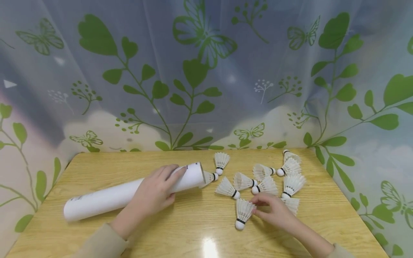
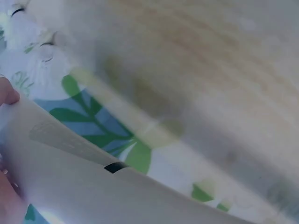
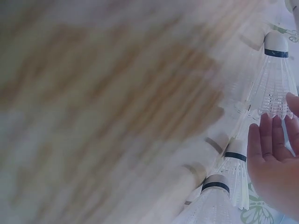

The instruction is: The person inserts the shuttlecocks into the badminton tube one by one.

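My left hand (image 1: pixel 158 190) grips a long white shuttlecock tube (image 1: pixel 106 199) from above, near its right end. The tube lies slanted on the table, and its printed wall (image 2: pixel 93 186) fills the lower part of the left wrist view. At its right end, a shuttlecock (image 1: pixel 211 178) is partly hidden by the tube. My right hand (image 1: pixel 277 211) has thumb and fingertips at the feathered rim of the nearest shuttlecock (image 1: pixel 244 211), pinching it. That one's white cork points toward me; the right wrist view shows its skirt (image 3: pixel 273 88) against the fingertips.
Several white shuttlecocks with black bands lie loosely to the right, among them one (image 1: pixel 227 188) left of the hand and a nested-looking pair (image 1: pixel 289 166) farther back. Another (image 1: pixel 221 162) sits behind the tube's end. A leaf-patterned curtain (image 1: pixel 206 89) borders the wooden table (image 1: pixel 180 233).
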Action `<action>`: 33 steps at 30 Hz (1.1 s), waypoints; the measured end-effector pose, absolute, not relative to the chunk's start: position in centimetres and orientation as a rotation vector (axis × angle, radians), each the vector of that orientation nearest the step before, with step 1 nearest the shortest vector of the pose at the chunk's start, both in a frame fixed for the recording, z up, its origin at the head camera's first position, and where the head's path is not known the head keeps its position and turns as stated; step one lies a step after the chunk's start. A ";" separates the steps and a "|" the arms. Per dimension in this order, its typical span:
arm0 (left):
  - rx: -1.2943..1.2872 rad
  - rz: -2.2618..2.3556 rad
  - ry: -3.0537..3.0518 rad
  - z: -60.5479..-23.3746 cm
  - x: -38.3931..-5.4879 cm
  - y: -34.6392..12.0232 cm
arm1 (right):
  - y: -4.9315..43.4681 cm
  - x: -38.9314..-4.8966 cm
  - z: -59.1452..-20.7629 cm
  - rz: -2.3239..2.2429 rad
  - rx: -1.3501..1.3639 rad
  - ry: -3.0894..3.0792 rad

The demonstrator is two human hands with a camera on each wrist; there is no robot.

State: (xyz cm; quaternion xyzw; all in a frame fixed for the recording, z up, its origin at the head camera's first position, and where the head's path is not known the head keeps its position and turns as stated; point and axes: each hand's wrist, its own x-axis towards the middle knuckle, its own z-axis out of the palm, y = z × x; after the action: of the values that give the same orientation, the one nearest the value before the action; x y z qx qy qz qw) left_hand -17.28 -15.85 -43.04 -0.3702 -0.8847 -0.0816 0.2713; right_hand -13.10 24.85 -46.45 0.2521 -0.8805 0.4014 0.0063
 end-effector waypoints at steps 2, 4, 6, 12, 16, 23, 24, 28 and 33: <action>-1.005 -0.236 -2.354 -42.3 -17.2 -15.7 | 24.9 -13.1 -46.4 1.263 0.794 -2.766; -1.012 -0.243 -2.324 -41.7 -17.1 -15.6 | 24.9 -13.1 -46.4 1.268 0.804 -2.772; -1.022 -0.253 -2.293 -41.2 -17.1 -15.5 | 24.9 -13.1 -46.3 1.285 0.813 -2.772; -1.064 -0.284 -2.206 -40.2 -16.9 -15.2 | 25.0 -12.8 -45.8 1.330 0.802 -2.781; -1.101 -0.283 -2.149 -39.6 -16.9 -14.9 | 25.1 -12.4 -44.7 1.339 0.742 -2.808; -1.119 -0.286 -2.127 -38.6 -16.8 -14.5 | 25.3 -12.6 -41.6 1.431 0.623 -2.795; -1.120 -0.292 -2.127 -38.4 -16.7 -14.4 | 25.3 -12.7 -41.1 1.452 0.604 -2.789; -1.119 -0.315 -2.120 -37.8 -16.6 -14.5 | 25.5 -13.2 -39.4 1.517 0.538 -2.750; -1.113 -0.336 -2.107 -37.2 -16.4 -14.4 | 25.7 -14.0 -37.5 1.578 0.453 -2.701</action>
State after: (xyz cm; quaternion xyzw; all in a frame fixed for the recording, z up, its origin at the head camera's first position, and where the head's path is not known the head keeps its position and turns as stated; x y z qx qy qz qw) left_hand -16.38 -14.40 -37.16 -0.4316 -0.8170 -0.1302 0.3596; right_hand -13.99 25.68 -37.47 0.1434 -0.8546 0.4991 -0.0095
